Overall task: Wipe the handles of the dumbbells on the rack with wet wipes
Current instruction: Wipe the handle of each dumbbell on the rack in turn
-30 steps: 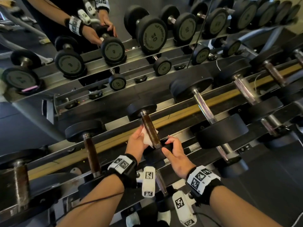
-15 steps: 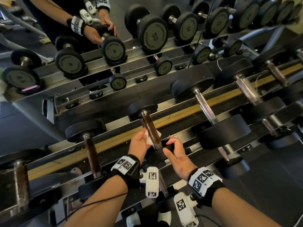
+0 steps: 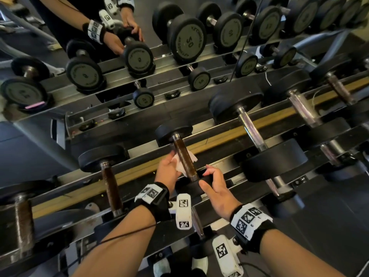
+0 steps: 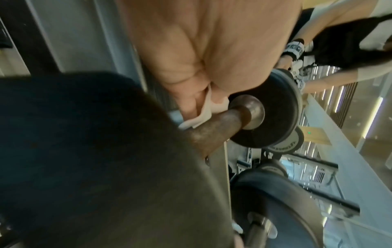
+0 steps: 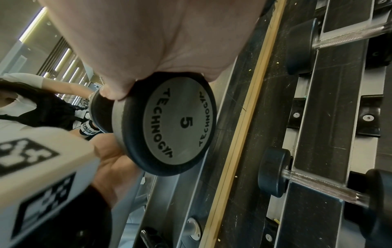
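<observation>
A small dumbbell marked 5 lies across the rack in front of me, its brown rusty handle (image 3: 184, 159) (image 4: 214, 132) running away from me. My left hand (image 3: 169, 168) (image 4: 203, 55) holds a white wet wipe (image 3: 180, 163) (image 4: 203, 115) wrapped against the left and underside of that handle. My right hand (image 3: 214, 182) (image 5: 148, 42) grips the near black head (image 3: 194, 186) (image 5: 169, 124) of the same dumbbell, thumb and fingers curled over its rim.
More dumbbells sit on the rack (image 3: 229, 136): brown-handled ones (image 3: 111, 188) to the left, chrome-handled ones (image 3: 251, 128) to the right. A mirror behind reflects the rack and my hands (image 3: 119, 37). My white shoes (image 3: 161, 266) show on the dark floor below.
My left hand and the wipe have slid up the handle, away from me, toward the far head. The right hand keeps its hold on the near head.
</observation>
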Demonstrator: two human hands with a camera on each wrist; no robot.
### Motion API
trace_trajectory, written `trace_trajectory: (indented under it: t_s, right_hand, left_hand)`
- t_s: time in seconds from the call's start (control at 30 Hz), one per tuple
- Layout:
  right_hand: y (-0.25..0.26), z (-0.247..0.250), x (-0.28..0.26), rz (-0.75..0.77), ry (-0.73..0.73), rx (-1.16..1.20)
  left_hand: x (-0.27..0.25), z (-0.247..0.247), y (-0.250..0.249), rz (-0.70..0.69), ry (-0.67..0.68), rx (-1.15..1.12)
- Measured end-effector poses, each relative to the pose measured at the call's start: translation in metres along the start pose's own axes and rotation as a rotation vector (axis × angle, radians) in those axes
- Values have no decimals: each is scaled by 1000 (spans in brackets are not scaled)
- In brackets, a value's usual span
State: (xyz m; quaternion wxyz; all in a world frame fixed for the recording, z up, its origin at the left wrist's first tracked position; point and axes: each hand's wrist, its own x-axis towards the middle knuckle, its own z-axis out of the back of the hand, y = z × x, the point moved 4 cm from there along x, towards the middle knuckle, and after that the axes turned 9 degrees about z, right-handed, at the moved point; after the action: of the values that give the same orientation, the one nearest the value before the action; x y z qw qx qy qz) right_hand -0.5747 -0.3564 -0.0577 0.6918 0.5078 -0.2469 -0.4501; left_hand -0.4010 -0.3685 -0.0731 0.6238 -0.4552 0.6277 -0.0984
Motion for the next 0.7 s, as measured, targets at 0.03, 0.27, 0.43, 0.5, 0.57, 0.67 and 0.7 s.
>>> trace_trajectory:
  t_s: [0.03,0.27,0.43,0.5,0.57,0.67,0.7]
  right_hand:
    - [0,0,0,4,0,-4]
    - [-4,-1,1,-11,5,7]
    - [-6,-1,2,10,-11,1]
    - [-6,-1,1,22,-5,-4]
    - [-6,-1,2,25,0,-7]
    - [-6,0,1,20,6,-6]
    - [-5,0,1,16,12,-4]
  left_hand:
    - [-5,0,4,2,20,45]
    - [5,-2,-21,-40,10,-90]
    - [5,-4,-19,-68,-98,-95]
    - [-7,-4,-5,-127,-64,8]
    - [-17,-2,6,-153,-2,57]
    - [-17,-1,3,-147,36,32]
    - [-15,-2,-2,-149,40,3]
